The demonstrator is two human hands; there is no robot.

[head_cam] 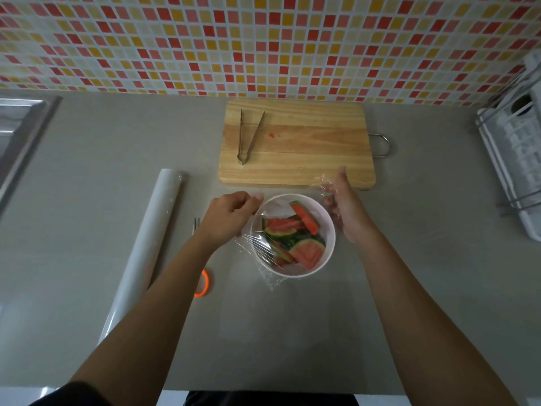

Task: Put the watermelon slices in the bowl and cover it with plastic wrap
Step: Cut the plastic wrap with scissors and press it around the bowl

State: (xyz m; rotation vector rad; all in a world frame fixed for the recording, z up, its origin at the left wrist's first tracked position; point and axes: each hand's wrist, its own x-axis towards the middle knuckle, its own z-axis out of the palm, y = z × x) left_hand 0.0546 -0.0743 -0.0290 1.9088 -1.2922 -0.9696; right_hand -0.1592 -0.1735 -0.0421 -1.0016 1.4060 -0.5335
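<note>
A white bowl (328, 250) stands on the grey counter and holds several watermelon slices (295, 232). A sheet of clear plastic wrap (260, 247) lies over the bowl, crumpled down its left and near side. My left hand (231, 212) pinches the wrap's edge at the bowl's far left rim. My right hand (342, 206) sits at the bowl's right rim with its fingers curled on the wrap's bunched far right corner.
A wooden cutting board (307, 153) with metal tongs (247, 136) lies beyond the bowl. The roll of plastic wrap (149, 238) lies to the left, with scissors (202, 282) partly under my left forearm. A sink (17, 133) sits far left and a dish rack (515, 159) far right.
</note>
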